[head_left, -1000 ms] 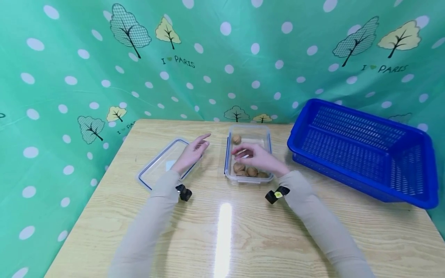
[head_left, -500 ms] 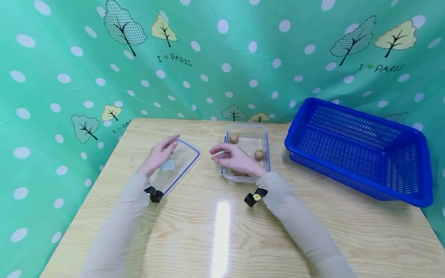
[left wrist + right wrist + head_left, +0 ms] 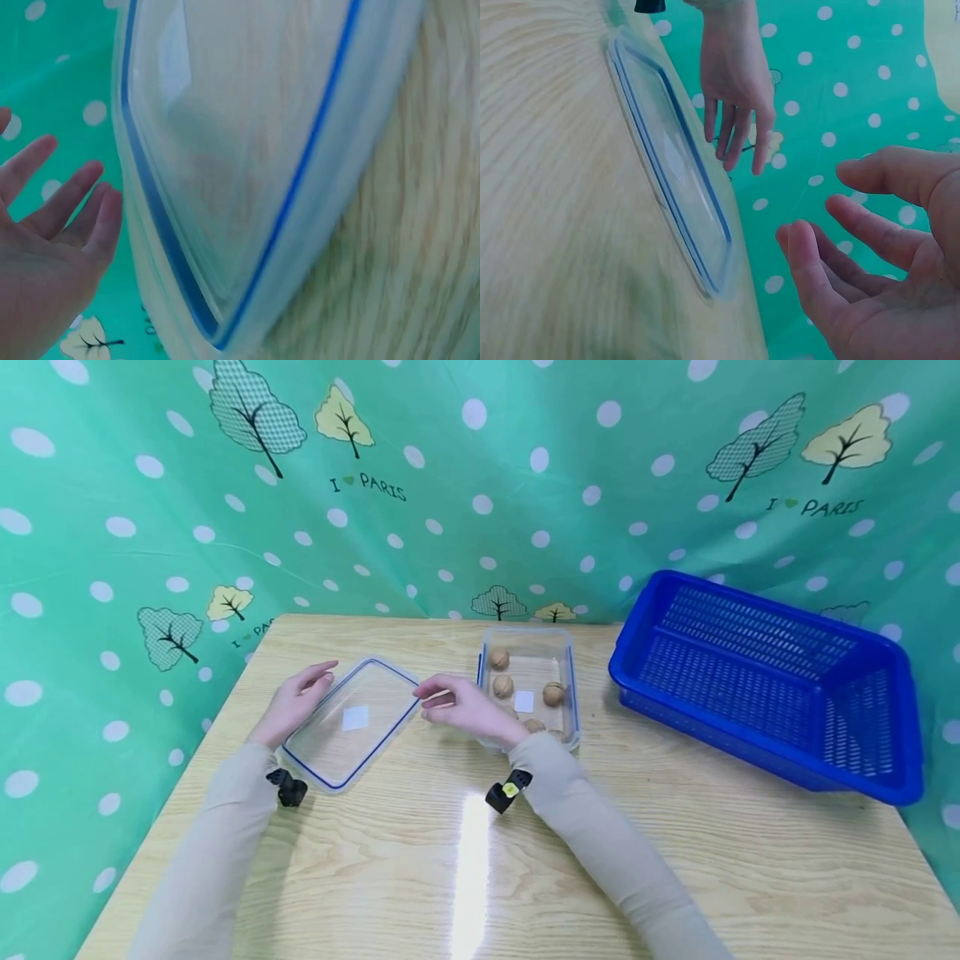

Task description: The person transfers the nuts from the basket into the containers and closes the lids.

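Note:
A clear lid [image 3: 382, 710] with a blue seal lies flat on the wooden table, a small pale label on it. My left hand [image 3: 294, 706] is at the lid's left edge with fingers extended; in the left wrist view the hand [image 3: 56, 240] holds nothing. My right hand [image 3: 468, 708] is between the lid and the clear box, fingertips near the lid's right corner. Its fingers [image 3: 806, 255] are loosely bent around nothing in the right wrist view. The clear plastic box [image 3: 573, 693] holds several walnuts [image 3: 552, 694]; my right hand and wrist overlap its front left corner.
A large blue plastic basket [image 3: 720, 735] stands at the right of the table [image 3: 390, 877]. Behind the table hangs a green dotted curtain [image 3: 420, 527] printed with trees. A bright light reflection runs down the tabletop's middle.
Both hands have moved left: the right from over the box toward the lid, the left across the lid to its far left edge. More walnuts in the box are uncovered.

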`<action>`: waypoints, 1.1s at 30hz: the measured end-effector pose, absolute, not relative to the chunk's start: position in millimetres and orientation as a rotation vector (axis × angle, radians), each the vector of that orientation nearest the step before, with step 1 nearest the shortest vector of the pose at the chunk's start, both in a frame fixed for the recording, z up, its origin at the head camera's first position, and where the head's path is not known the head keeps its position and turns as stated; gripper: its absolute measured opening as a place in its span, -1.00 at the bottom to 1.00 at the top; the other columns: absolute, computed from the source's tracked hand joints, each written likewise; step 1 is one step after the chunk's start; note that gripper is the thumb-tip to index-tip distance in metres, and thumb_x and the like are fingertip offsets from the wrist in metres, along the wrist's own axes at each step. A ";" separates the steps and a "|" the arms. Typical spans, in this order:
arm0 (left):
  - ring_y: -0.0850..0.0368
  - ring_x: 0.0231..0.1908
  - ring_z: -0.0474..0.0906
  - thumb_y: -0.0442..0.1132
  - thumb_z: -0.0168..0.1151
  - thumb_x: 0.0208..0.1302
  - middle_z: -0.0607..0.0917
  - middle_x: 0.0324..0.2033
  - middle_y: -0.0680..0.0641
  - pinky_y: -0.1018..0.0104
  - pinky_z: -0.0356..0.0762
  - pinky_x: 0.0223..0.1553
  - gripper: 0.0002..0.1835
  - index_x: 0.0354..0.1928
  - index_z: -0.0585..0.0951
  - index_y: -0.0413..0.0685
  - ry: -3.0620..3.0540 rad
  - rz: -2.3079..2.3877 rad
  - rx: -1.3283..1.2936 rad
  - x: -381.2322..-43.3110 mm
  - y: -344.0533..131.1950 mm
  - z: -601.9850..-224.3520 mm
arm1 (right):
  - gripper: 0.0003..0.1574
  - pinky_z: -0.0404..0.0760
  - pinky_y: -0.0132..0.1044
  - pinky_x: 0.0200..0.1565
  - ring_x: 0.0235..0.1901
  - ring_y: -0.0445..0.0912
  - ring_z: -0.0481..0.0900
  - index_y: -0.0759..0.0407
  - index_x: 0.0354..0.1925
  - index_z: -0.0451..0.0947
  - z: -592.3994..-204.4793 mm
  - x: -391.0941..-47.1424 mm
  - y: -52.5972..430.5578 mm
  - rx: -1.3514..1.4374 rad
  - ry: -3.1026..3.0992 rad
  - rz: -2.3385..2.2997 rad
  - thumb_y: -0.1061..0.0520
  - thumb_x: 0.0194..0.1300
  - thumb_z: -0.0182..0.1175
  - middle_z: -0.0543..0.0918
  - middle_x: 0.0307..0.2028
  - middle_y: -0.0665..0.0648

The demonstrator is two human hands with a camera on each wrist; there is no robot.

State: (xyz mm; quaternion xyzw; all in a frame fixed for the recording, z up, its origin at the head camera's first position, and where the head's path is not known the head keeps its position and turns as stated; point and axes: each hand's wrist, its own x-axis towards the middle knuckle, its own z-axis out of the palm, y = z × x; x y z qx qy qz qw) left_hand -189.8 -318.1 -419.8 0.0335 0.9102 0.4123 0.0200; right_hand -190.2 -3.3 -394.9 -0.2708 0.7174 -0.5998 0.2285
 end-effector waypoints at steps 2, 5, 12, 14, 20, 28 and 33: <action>-0.35 0.27 0.22 0.00 -0.15 0.54 0.32 0.30 -0.38 -0.24 0.20 0.23 -0.43 0.39 0.30 -0.22 2.835 1.267 0.105 -189.5 -320.9 -420.4 | -0.58 0.56 -0.34 0.01 0.12 0.21 0.49 0.42 0.12 0.46 -396.9 -187.4 -10.7 -0.744 1.999 -1.631 0.39 0.28 0.15 0.52 0.10 0.33; -0.35 0.30 0.19 0.00 -0.15 0.54 0.32 0.31 -0.38 -0.23 0.19 0.25 -0.44 0.37 0.33 -0.24 2.831 1.229 0.104 -188.8 -325.4 -423.4 | -0.58 0.55 -0.37 -0.01 0.10 0.18 0.51 0.41 0.10 0.47 -400.9 -183.8 -21.5 -0.749 2.042 -1.591 0.38 0.26 0.17 0.53 0.10 0.34; -0.33 0.27 0.23 0.03 -0.17 0.54 0.30 0.32 -0.37 -0.20 0.24 0.21 -0.42 0.40 0.30 -0.19 2.758 1.221 0.068 -186.3 -339.6 -433.8 | -0.58 0.55 -0.41 -0.04 0.08 0.17 0.51 0.42 0.08 0.47 -414.8 -179.1 -43.4 -0.699 2.080 -1.586 0.41 0.23 0.20 0.51 0.08 0.38; -0.29 0.21 0.29 0.02 -0.16 0.54 0.35 0.28 -0.38 -0.12 0.31 0.15 -0.43 0.41 0.29 -0.17 2.736 1.228 0.059 -184.2 -341.6 -433.1 | -0.56 0.54 -0.38 -0.04 0.08 0.15 0.51 0.40 0.10 0.46 -418.9 -177.2 -48.4 -0.651 2.116 -1.567 0.38 0.23 0.22 0.52 0.09 0.35; -0.20 0.07 0.39 -0.16 -0.10 0.53 0.43 0.19 -0.41 0.38 0.44 -0.09 -0.50 0.39 0.29 -0.24 2.694 1.257 0.115 -180.5 -344.0 -430.9 | -0.48 0.54 -0.32 0.00 0.04 0.06 0.54 0.36 0.15 0.44 -431.0 -171.1 -59.8 -0.490 2.219 -1.542 0.31 0.22 0.27 0.49 0.10 0.28; -0.10 -0.02 0.52 -0.43 0.00 0.42 0.44 0.13 -0.48 0.45 0.55 -0.18 -0.53 0.35 0.32 -0.34 2.595 1.353 0.135 -182.1 -347.6 -434.8 | -0.35 0.55 -0.44 -0.16 -0.13 -0.12 0.59 0.30 0.23 0.39 -449.3 -168.7 -64.7 -0.306 2.339 -1.553 0.25 0.18 0.32 0.36 0.04 0.23; 0.23 -0.14 0.57 -0.47 0.03 0.39 0.41 0.13 -0.49 0.42 0.58 -0.23 -0.48 0.36 0.27 -0.37 2.483 1.500 0.105 -183.2 -347.6 -436.3 | -0.16 0.58 -0.45 -0.25 -0.24 -0.18 0.54 0.25 0.36 0.26 -449.1 -171.8 -65.7 -0.281 2.356 -1.659 0.30 0.15 0.34 0.24 0.24 0.26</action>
